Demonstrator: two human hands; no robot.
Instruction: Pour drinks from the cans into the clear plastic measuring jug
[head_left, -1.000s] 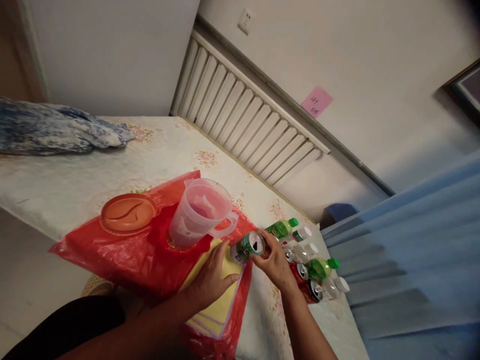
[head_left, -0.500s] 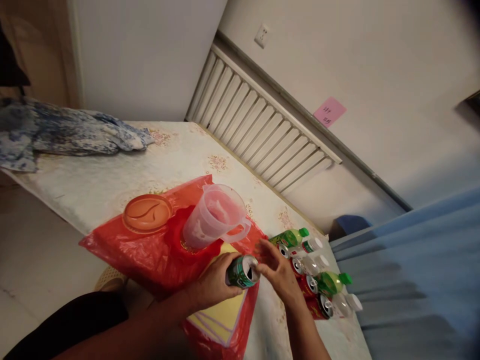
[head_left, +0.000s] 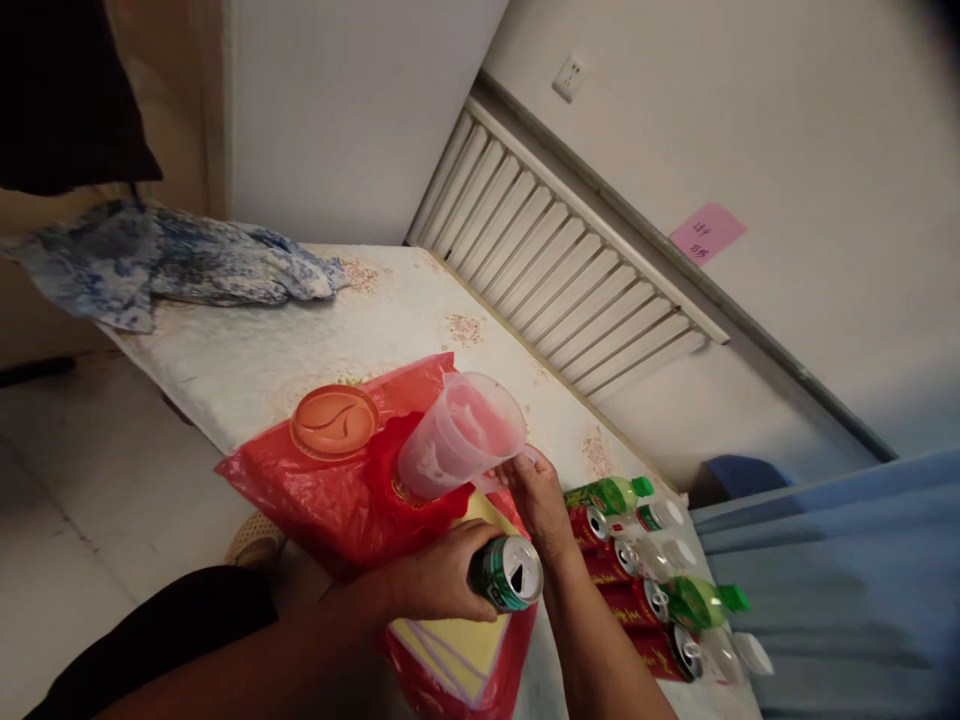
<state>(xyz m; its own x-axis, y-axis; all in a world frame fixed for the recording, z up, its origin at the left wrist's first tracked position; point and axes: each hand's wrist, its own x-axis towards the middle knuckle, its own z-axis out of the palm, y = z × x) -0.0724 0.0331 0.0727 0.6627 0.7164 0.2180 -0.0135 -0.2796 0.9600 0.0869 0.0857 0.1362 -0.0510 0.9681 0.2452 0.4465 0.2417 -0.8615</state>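
Note:
My left hand [head_left: 442, 578] is wrapped round a green drink can [head_left: 504, 574] with an opened top, held tilted toward me above a yellow cloth [head_left: 454, 655]. My right hand [head_left: 534, 497] has its fingers closed round the handle of a translucent plastic pitcher [head_left: 442, 445]. The pitcher stands on a red piece [head_left: 382, 490] atop a red plastic bag [head_left: 300, 505]. Left of the pitcher lies an orange round lid [head_left: 335, 422] on the bag. What is inside the pitcher cannot be made out.
Right of my right arm are several red cans [head_left: 637, 602] and plastic bottles with green [head_left: 697, 600] or white caps. A blue-patterned cloth [head_left: 240, 265] lies at the table's far left. Behind the table [head_left: 405, 320] are a radiator [head_left: 570, 250] and a blue curtain [head_left: 847, 590].
My right hand has left the can's top and moved to the pitcher's handle, closing round it. My left hand still holds the can. The view has shifted left.

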